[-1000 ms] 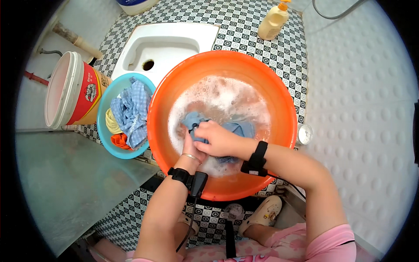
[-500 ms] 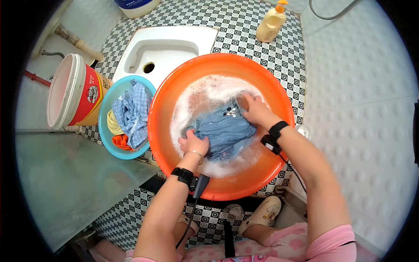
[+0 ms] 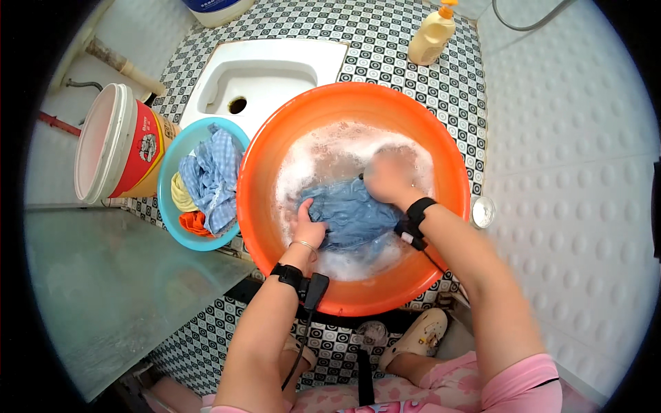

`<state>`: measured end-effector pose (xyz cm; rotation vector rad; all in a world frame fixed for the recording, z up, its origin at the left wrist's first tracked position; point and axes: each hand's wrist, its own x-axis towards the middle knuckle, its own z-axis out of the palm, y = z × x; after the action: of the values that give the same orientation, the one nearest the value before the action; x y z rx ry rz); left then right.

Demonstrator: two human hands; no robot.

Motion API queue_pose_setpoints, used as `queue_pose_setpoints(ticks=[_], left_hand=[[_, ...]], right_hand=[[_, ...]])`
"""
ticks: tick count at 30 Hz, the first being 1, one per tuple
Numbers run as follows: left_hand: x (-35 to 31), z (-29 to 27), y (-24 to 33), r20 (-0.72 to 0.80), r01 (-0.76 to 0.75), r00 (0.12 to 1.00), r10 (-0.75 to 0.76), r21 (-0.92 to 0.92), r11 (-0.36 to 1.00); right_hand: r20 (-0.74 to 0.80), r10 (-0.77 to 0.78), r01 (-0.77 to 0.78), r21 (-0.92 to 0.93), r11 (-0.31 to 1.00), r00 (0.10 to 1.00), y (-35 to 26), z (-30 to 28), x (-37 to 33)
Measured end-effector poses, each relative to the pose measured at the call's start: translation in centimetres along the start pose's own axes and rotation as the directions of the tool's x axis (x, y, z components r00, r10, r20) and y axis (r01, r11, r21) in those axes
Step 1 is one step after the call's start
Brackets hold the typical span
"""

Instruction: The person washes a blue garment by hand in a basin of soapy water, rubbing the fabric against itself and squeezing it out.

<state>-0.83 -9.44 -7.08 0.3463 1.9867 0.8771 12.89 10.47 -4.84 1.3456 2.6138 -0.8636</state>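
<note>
A wet blue denim-like garment (image 3: 351, 215) lies bunched in foamy water inside a large orange basin (image 3: 446, 172). My left hand (image 3: 307, 228) grips the garment's left edge, its thumb pointing away from me and its other fingers partly hidden by cloth and suds. Over the garment's far right part is my right hand (image 3: 389, 176), smeared by motion. Whether its fingers hold any cloth is hidden by the blur.
Left of the basin, a light-blue tub (image 3: 167, 206) holds checked blue, yellow and orange clothes. Beyond it leans a red-and-yellow bucket (image 3: 141, 148). A squat toilet (image 3: 196, 89), a yellow pump bottle (image 3: 432, 38) and a small clear dish (image 3: 483, 212) surround the basin.
My right hand has moved slightly left and nearer, over the garment's far edge, covering the small print there. The left hand stays at the left edge, its thumb now raised.
</note>
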Motion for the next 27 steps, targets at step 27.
queue_pose_setpoints(ticks=[27], left_hand=[[-3.6, -4.4, 10.7, 0.121, -0.230, 0.935, 0.334, -0.510, 0.829]], right_hand=[[-0.210, -0.287, 0.352, 0.443, 0.824, 0.935, -3.0, -13.9, -4.2]])
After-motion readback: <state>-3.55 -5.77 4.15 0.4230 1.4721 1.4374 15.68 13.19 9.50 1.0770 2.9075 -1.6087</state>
